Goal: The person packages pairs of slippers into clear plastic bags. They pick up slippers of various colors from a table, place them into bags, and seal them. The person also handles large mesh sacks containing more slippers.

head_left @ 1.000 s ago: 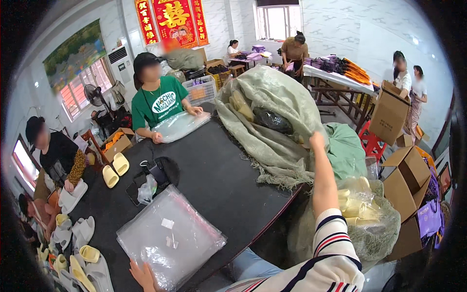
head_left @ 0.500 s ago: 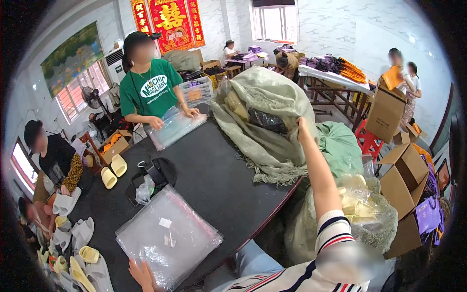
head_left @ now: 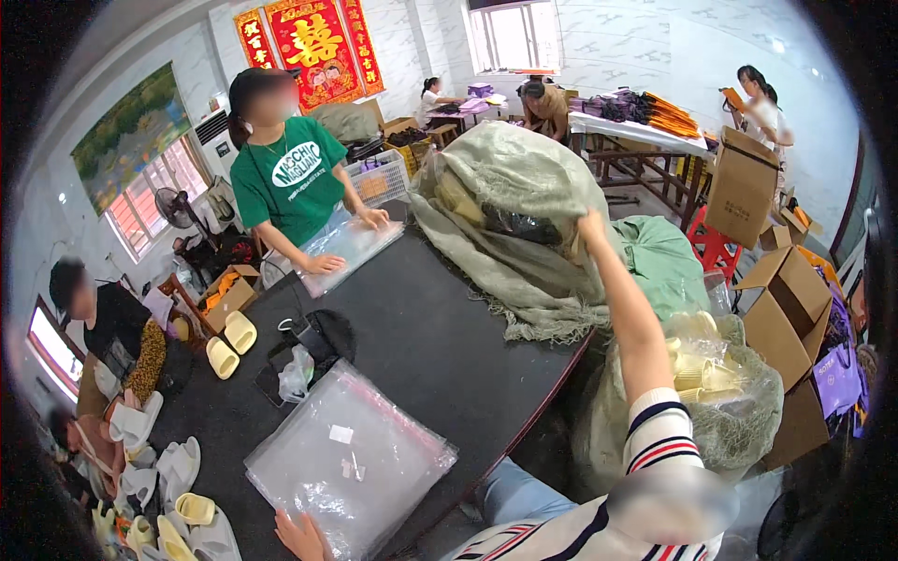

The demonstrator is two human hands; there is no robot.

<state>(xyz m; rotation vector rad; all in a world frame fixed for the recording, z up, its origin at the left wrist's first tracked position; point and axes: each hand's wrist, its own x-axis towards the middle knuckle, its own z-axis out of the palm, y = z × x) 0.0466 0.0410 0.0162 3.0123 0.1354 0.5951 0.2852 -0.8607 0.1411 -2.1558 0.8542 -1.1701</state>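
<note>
My right arm reaches far across the table, and my right hand (head_left: pixel 591 232) is closed on the rim of a large grey-green woven sack (head_left: pixel 524 164). Inside the sack's mouth show a black plastic bundle (head_left: pixel 519 226) and a pale yellow one (head_left: pixel 458 198). My left hand (head_left: pixel 301 536) lies with its fingers apart at the near edge of a stack of clear plastic bags (head_left: pixel 374 421). The stack has pinkish edges and small white labels on top.
Across the dark table (head_left: pixel 402 327), a person in green presses both hands on another bag stack (head_left: pixel 351 254). Yellow slippers (head_left: pixel 231 344) and several grey pairs lie left, near two seated people. A sack of yellow slippers (head_left: pixel 702 374) and cardboard boxes (head_left: pixel 781 304) stand right.
My right hand has drawn the sack's rim slightly, so its opening looks narrower. My left hand stays by the bags. The person opposite has lowered a hand flat onto their stack. The view shifted a little.
</note>
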